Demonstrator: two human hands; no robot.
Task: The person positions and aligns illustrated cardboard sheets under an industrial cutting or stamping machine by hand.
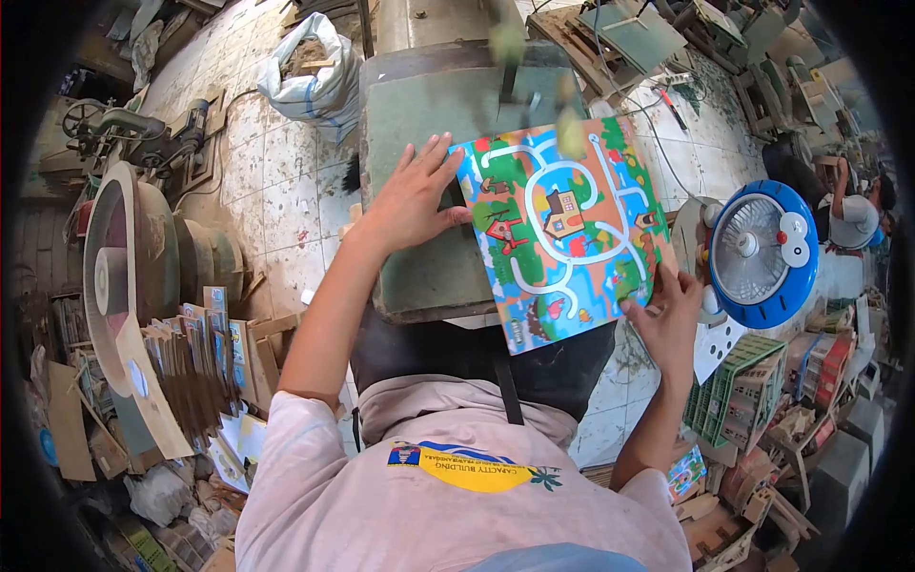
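A colourful printed maze board (pixel 562 219) with white curving tracks and a house picture lies tilted across a green-topped machine table (pixel 419 276). My left hand (pixel 419 195) rests at the board's left edge, fingers spread, with the fingertips by its upper left corner. At the lower right edge, my right hand (pixel 662 310) grips the board between thumb and fingers. Above the board's upper part is a blurred machine part (pixel 510 71), with a thin dark piece reaching down near the board's top edge.
A white sack (pixel 310 76) stands beyond the table on the left. Stacked boards (pixel 195 353) and a large wheel-shaped machine (pixel 119 276) are at the left. A blue fan (pixel 762 255), a green crate (pixel 734 381) and a seated person (pixel 853 214) are at the right.
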